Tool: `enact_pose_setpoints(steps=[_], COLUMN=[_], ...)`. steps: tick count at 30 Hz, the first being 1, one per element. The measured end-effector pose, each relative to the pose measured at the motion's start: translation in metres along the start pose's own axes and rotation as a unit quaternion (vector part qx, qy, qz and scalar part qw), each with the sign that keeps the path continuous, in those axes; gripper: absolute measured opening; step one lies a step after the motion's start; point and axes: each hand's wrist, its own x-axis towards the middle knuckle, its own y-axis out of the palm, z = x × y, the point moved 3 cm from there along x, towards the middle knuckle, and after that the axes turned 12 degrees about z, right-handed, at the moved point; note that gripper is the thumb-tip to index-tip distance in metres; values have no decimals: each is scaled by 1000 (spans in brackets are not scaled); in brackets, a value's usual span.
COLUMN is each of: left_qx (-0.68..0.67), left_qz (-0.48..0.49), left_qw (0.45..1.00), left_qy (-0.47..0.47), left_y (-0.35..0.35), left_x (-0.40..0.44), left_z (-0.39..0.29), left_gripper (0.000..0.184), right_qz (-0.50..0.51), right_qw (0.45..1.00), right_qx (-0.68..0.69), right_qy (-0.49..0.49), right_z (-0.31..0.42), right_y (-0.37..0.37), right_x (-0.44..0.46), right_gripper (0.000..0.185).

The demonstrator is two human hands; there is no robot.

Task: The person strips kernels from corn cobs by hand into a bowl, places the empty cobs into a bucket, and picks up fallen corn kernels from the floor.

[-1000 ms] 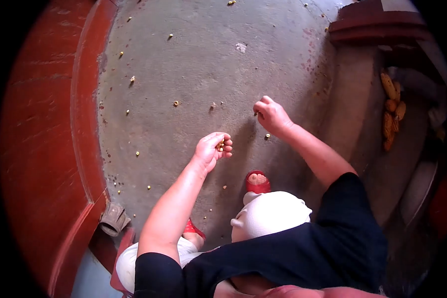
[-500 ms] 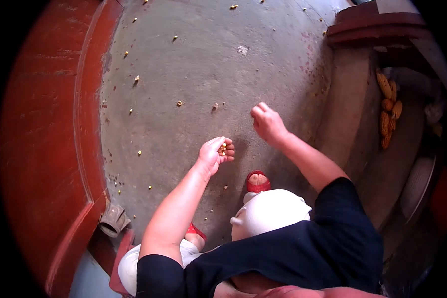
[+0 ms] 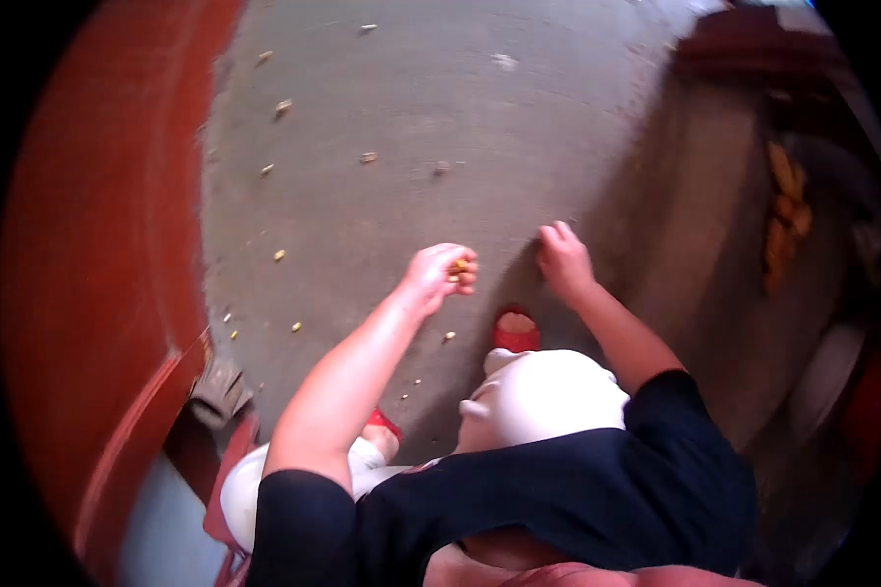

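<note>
My left hand is cupped, its fingers curled around several yellow corn kernels that show in the palm. To its right, my right hand hangs low over the concrete floor with fingers bent together and pointing down. Whatever its fingertips hold, if anything, is hidden, and I cannot tell whether they touch the floor. Below the hands, a loose kernel lies near my red slipper. More small pale and yellow bits are scattered across the floor, such as a kernel on the left.
A red wooden panel borders the floor on the left, with a grey crumpled object at its lower end. Several corn cobs lie in the shadowed right side. My knee in white trousers is below my hands.
The view has tilted, so the floor bits sit higher in the picture, and it is blurrier. My right hand has shifted right and slightly down; my left hand has moved slightly up and right, still holding kernels.
</note>
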Motion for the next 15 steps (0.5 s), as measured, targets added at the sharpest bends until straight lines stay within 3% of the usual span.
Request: enact_pose_setpoints(steps=[2,4,5,6,8,9,10,11,12,13,14,15], left_qx=[2,23,45,87,347,427,501,533,533,596,650,688], left_qz=[-12,-42,-68,-83,-147,-164,-176,-163,-168,-146,-122,-142], left_qw=[1000,992,985,972,848,782,709,670,669,568,455,411], left_qy=[18,116,151,202,373,423,464,491,491,548,597,581], left_y=[13,25,37,48,77,88,96,100,96,96,95,92], left_x=[-4,-6,-9,-12,-27,-37,-43,-48,-51,-58,-65,-64], left_z=[-9,-19,-25,-31,-47,-49,-49,-50,-50,-50,-50,-47], left_gripper=[15,11,12,12,10,9,8,6,6,6,6,8], right_qz=[-18,-3,105,210,267,158,181,183,182,187,215,246], right_qw=[1000,945,828,654,429,452,424,433,440,440,390,333], right_qx=[22,314,539,713,862,858,880,880,879,878,895,910], right_qy=[4,95,113,139,37,185,115,67,19,17,2,-8], right_z=[2,12,7,13,37,56,66,76,88,91,98,105], right_y=[-2,4,12,21,28,29,26,22,15,12,11,12], right_x=[2,4,7,10,18,15,17,24,33,39,49,56], right_gripper=[16,15,12,12,22,31,31,30,29,29,27,25])
